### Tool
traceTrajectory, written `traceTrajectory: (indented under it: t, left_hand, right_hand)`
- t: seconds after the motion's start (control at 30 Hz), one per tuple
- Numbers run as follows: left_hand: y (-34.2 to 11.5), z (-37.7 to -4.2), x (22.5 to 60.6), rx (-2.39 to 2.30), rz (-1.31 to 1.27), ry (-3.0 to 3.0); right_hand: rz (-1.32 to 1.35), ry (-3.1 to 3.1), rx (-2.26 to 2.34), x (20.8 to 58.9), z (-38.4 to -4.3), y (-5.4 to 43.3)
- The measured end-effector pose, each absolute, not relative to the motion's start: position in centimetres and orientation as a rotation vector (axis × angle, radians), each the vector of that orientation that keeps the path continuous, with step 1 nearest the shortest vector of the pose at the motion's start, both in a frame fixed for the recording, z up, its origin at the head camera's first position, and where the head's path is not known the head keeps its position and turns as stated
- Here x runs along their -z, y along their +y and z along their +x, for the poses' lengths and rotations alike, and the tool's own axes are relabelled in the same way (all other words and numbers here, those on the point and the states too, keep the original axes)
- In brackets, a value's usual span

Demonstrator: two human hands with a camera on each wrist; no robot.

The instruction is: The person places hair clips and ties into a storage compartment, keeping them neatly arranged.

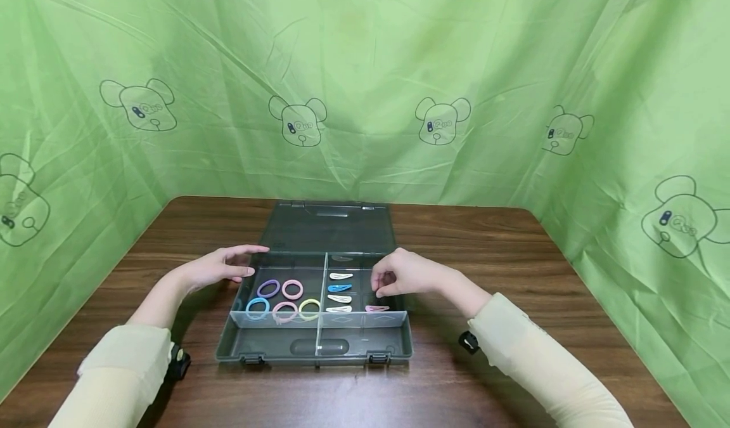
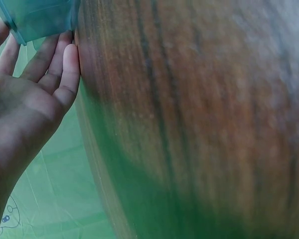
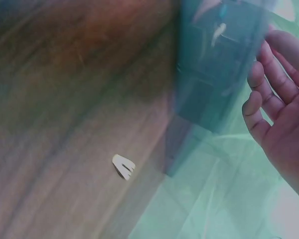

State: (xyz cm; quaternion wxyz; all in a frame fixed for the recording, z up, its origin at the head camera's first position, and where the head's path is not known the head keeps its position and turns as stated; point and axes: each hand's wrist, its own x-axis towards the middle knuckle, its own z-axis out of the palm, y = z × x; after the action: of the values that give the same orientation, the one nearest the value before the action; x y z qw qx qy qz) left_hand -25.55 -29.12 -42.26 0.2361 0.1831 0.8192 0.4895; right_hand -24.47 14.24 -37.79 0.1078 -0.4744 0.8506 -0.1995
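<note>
A dark translucent divided box [image 1: 268,352] lies open on the table. Its left compartment holds several hair ties: purple [image 1: 260,291], pink [image 1: 293,281], blue [image 1: 248,307] and yellow [image 1: 310,301] ones show. White hair clips [image 1: 339,299] and a blue clip [image 1: 339,288] form a column in the right compartment, with a pink clip [image 1: 376,309] farther right. My left hand [image 1: 213,268] touches the box's left edge, fingers extended. Above the right compartment is my right hand [image 1: 407,272], fingers bent and thumb near them; whether something sits between the fingertips is hidden.
The box's lid [image 1: 331,228] lies folded back on the wooden table [image 1: 473,238]. In the right wrist view a white hair clip [image 3: 123,166] lies on the wood near the box. Green cloth [image 1: 365,47] with bear drawings surrounds the table's back and sides.
</note>
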Motion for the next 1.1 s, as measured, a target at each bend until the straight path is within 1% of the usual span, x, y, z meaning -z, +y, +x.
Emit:
traceTrajectory:
  t: [0.2,0.5,0.73,1.1]
  left_hand:
    - [-29.1,-25.6,42.2,-1.342,0.508,2.248]
    - [-29.1,-25.5,42.2,-1.327,0.503,2.260]
    - [-29.1,-25.5,42.2,-1.343,0.501,2.250]
    - [-29.1,-25.5,42.3,-1.353,0.500,2.244]
  right_hand:
    - [-1.466,2.519,0.637,36.1,-24.4,15.7]
    - [-1.426,2.557,0.712,35.5,-24.8,18.8]
    - [-1.391,2.619,0.691,36.4,-25.1,21.2]
    - [-1.569,2.698,0.660,39.1,-26.3,23.8]
